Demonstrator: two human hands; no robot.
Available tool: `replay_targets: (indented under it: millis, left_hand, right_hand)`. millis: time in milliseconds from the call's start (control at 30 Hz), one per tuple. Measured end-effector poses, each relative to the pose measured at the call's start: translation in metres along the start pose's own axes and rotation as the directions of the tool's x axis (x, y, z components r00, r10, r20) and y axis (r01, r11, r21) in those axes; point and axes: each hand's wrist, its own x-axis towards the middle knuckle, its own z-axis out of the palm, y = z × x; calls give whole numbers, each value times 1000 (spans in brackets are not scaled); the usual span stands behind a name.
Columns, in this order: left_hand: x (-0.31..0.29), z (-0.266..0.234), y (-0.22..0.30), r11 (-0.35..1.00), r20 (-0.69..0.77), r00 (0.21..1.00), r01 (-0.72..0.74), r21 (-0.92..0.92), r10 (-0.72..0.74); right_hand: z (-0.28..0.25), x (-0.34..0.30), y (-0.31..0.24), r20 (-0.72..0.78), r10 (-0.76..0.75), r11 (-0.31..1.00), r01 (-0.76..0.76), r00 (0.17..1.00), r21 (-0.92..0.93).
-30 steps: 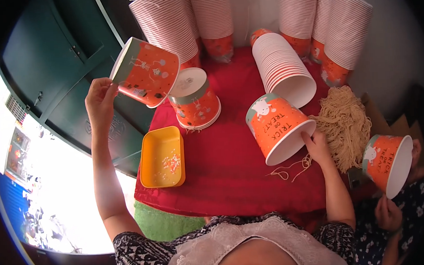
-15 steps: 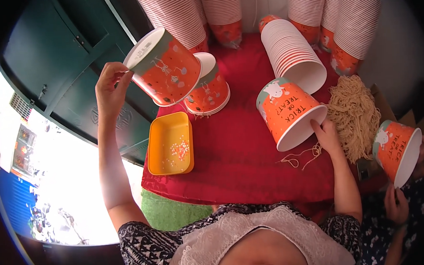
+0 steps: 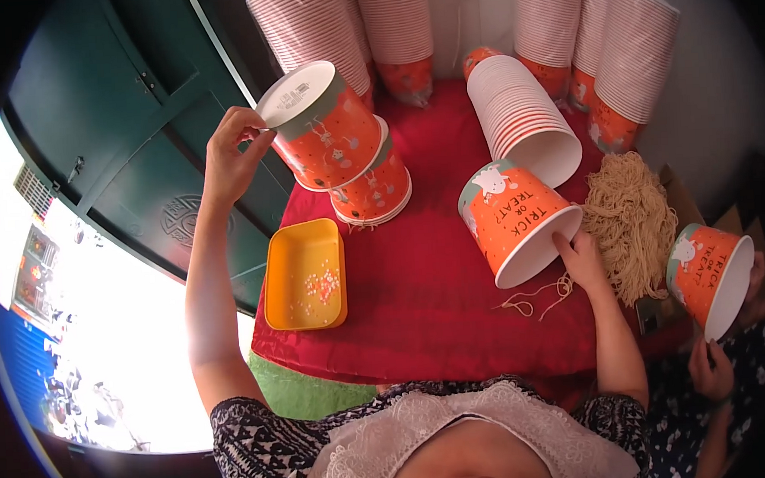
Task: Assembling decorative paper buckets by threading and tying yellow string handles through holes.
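My left hand [image 3: 235,151] is closed in a pinch on the base edge of an orange paper bucket [image 3: 330,138] with a green band. This bucket is tilted and upside down, its white base upward, over another upside-down paper bucket [image 3: 375,187] on the table. Whether it rests on that one I cannot tell. My right hand [image 3: 581,259] grips the rim of a second orange bucket [image 3: 515,210], with the thumb on the white inside and the other fingers mostly hidden. That bucket leans with its mouth toward me. Beige string [image 3: 537,300] lies below its rim.
A yellow tray [image 3: 282,279] with small beads stands at the left of the red-covered table [image 3: 422,332]. Beige yarn [image 3: 628,226] lies right, near a bucket stack [image 3: 514,102]. More stacks [image 3: 393,31] stand behind. A co-worker's hand [image 3: 709,369] holds another bucket [image 3: 709,278] at right.
My left hand has brought its bucket rightward and closer over the upside-down one. The whole view has shifted slightly. My right hand keeps its hold on the rim.
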Motion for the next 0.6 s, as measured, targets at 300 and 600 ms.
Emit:
replay_targets:
  millis: [300,600]
  left_hand:
    - [20,21,-14,1000,119,992,-30,-2,30]
    - [17,44,-16,1000,224,974,-15,-3,15]
  right_hand:
    - [0,2,-5,29,44,999,-45,999,22]
    - [1,2,2,29,98,995,-98,995,10]
